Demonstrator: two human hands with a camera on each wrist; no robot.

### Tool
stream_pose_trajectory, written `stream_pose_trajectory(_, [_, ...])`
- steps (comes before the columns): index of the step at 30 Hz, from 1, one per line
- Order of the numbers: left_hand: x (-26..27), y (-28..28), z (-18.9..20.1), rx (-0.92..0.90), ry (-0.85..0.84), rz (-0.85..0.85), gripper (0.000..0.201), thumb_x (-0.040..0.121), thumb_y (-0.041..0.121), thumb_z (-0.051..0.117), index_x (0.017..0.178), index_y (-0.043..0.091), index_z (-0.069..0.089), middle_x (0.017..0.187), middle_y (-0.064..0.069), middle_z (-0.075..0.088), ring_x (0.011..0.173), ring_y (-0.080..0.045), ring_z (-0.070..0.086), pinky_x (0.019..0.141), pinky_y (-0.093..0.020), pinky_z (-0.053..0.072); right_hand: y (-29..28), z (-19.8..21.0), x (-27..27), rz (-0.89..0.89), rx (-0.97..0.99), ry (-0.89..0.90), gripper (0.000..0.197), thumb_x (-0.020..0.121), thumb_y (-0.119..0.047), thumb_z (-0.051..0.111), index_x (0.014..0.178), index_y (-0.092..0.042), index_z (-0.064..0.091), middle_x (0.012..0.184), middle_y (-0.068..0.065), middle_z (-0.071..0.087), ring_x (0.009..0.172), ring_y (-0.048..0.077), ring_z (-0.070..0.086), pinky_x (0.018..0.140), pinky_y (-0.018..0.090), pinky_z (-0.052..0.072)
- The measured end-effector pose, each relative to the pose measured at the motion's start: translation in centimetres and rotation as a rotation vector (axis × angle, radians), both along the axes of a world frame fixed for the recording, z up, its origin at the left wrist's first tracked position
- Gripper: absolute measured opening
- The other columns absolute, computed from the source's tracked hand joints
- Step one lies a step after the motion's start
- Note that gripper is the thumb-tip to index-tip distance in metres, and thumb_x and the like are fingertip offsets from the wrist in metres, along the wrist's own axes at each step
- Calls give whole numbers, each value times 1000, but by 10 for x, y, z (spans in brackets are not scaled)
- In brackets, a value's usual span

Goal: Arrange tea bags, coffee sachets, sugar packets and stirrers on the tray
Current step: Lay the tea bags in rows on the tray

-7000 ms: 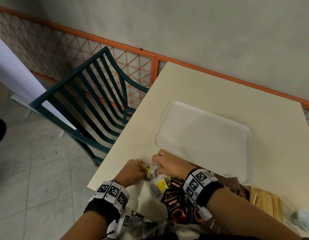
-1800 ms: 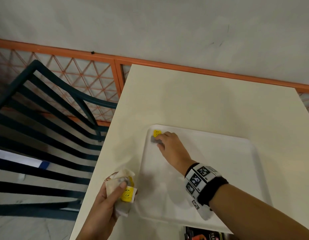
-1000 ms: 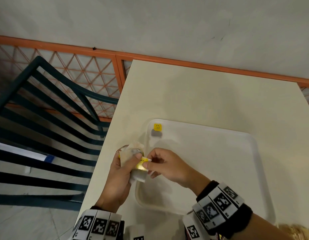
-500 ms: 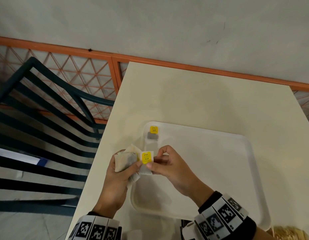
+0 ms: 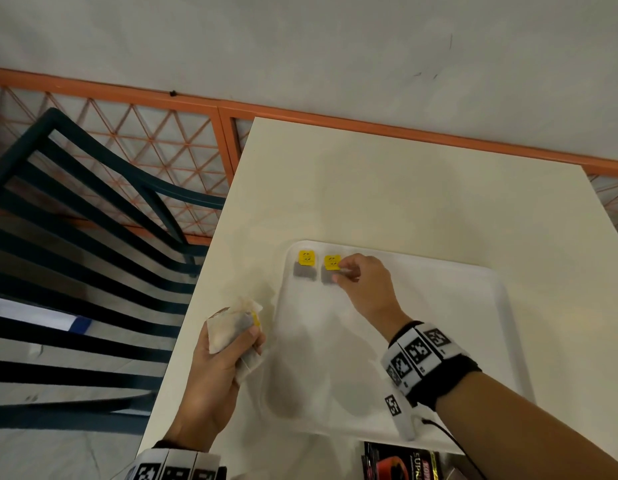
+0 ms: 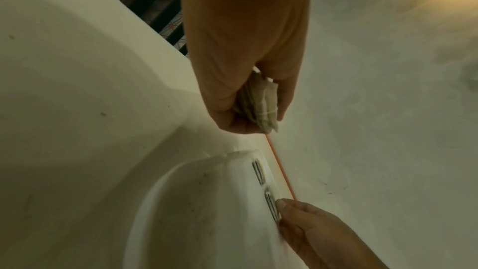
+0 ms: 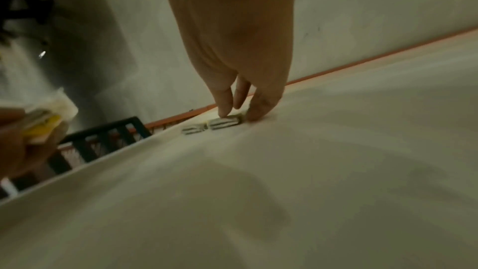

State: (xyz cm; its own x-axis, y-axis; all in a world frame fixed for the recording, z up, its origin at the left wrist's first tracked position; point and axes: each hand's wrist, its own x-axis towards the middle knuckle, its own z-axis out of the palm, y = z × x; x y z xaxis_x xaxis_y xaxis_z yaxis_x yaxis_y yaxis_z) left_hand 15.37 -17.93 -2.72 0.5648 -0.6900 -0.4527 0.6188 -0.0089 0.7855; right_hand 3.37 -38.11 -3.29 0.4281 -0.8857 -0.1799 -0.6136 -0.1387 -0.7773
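- Half a second ago both hands met over the tray's near-left edge around one tea bag; now the right hand (image 5: 364, 287) has reached to the far-left corner of the white tray (image 5: 439, 341), and a second tea bag (image 5: 330, 271) lies there just beside the first tea bag (image 5: 305, 266).
- Cream table (image 5: 404, 188) carries the tray; its far edge meets an orange rail (image 5: 369, 128) under a grey wall (image 5: 300, 46), and a dark green slatted chair (image 5: 93, 237) stands at its left side.
- Right arm stretches forward across the tray, wrist wrapped in a marker band; thumb and fingertips (image 7: 225, 109) rest on the second tea bag, close together, pressing it flat against the tray floor.
- Left hand (image 5: 214, 368) hovers over the table's left edge beside the tray, fingers curled tight round a bundle of tea bags (image 5: 231, 327), thumb on top.
- Dark coffee sachets (image 5: 401, 460) lie on the table at the tray's near edge.
- Both laid tea bags show yellow tags toward the far rim.
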Motion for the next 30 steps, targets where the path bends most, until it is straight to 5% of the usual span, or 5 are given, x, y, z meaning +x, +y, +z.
stream_pose_trajectory(6, [0, 2, 0, 30, -22, 16, 76, 41, 28, 80, 112, 18, 57, 87, -8, 62, 67, -11, 63, 59, -20, 55, 16, -7, -10, 285, -396, 134, 17, 82, -1, 59, 96, -4, 68, 99, 16, 60, 90, 35, 55, 85, 21, 33])
stream_pose_trajectory(15, [-1, -1, -1, 2, -33, -11, 110, 34, 45, 92, 127, 5, 49, 92, -12, 58, 72, -13, 62, 65, -22, 54, 9, -9, 2, 362, -333, 196, 29, 91, 0, 45, 111, -7, 65, 113, 13, 61, 104, 30, 51, 91, 26, 36])
stream_pose_trajectory(23, [-1, 0, 0, -152, 242, 51, 48, 87, 17, 51, 131, -1, 44, 97, -16, 52, 71, -17, 59, 62, -24, 54, 19, 2, 4, 337, -351, 119, 20, 88, -6, 53, 105, -5, 65, 101, 14, 62, 95, 30, 56, 86, 32, 44])
stream_pose_trajectory(27, [-2, -3, 5, -125, 260, 46, 43, 89, 13, 51, 130, 2, 46, 100, -13, 59, 78, -19, 63, 62, -24, 54, 48, 29, 11, 330, -123, -113, 14, 89, -19, 60, 97, -12, 68, 84, 0, 68, 74, 7, 59, 70, 6, 42])
stream_pose_trajectory(30, [-4, -6, 11, -114, 203, -10, 51, 83, 13, 62, 129, 3, 46, 110, -16, 61, 90, -23, 64, 67, -27, 56, 70, 46, 16, 426, 193, -158, 16, 89, -28, 60, 94, -16, 68, 76, -14, 63, 68, -3, 56, 69, 9, 43])
